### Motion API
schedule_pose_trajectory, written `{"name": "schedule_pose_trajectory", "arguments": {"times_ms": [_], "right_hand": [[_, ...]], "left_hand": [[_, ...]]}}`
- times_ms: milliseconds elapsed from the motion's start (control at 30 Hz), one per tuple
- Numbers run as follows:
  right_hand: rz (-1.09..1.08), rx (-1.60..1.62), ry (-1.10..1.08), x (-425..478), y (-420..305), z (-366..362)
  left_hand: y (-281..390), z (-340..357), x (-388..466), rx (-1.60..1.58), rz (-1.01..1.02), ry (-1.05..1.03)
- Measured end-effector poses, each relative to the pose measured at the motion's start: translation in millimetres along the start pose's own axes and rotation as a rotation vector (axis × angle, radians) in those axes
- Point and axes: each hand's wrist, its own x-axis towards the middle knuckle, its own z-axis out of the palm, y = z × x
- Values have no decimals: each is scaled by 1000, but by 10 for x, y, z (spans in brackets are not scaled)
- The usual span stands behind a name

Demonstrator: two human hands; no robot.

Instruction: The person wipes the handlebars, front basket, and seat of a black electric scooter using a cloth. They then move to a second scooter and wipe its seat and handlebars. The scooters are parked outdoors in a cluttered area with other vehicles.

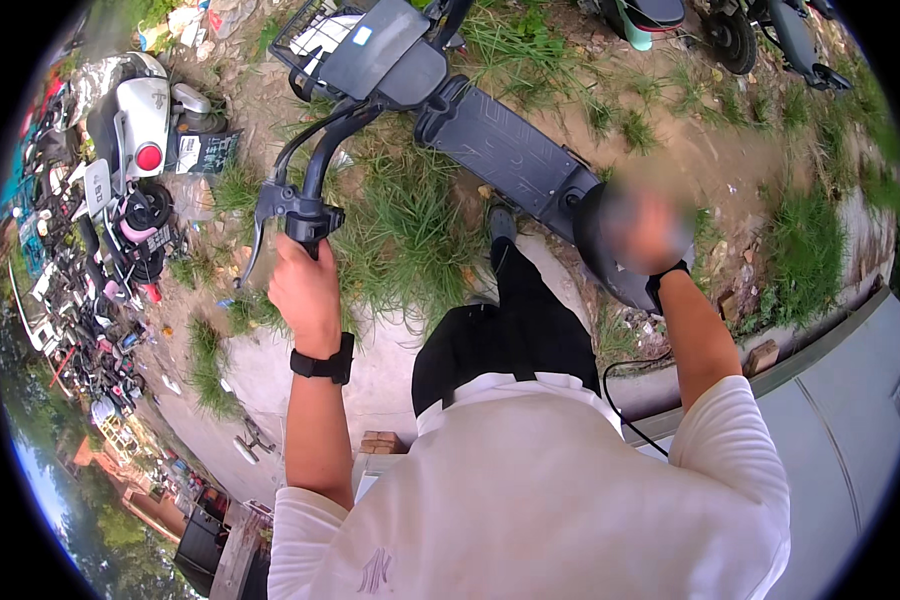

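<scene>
A dark grey electric scooter stands slantwise before me. My left hand (305,296) is closed around its handlebar grip, just below the black switch housing (313,223). The brake lever (255,244) sticks out to the left of that hand, apart from the fingers. Over the dark rounded saddle (591,221) at the scooter's rear is my right hand (649,229). A blur covers its fingers, so their hold cannot be made out. Between the two ends runs the ridged footboard (506,146). A wire basket (292,49) with something white inside sits at the front.
A white scooter (142,124) with a round red lamp stands at left, near a heap of scrap (82,300). More two-wheelers (731,41) are at the upper right. Grass tufts (409,232) and a concrete ledge (375,367) lie by my feet. A black cable (607,382) hangs at my right.
</scene>
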Motion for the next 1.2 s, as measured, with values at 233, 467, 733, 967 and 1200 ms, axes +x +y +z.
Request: {"name": "schedule_pose_trajectory", "arguments": {"times_ms": [233, 467, 733, 967, 1200], "right_hand": [[-18, -56, 3, 212, 448, 188], [-3, 42, 45, 240, 348, -6], [-74, -35, 166, 86, 394, 424], [-43, 20, 379, -10, 259, 744], [-58, -143, 327, -257, -454, 175]], "left_hand": [[439, -231, 293, 48, 58, 45], [342, -141, 259, 70, 74, 93], [236, -138, 140, 69, -1, 7], [27, -56, 26, 75, -52, -44], [-370, 77, -197, 14, -152, -122]]}}
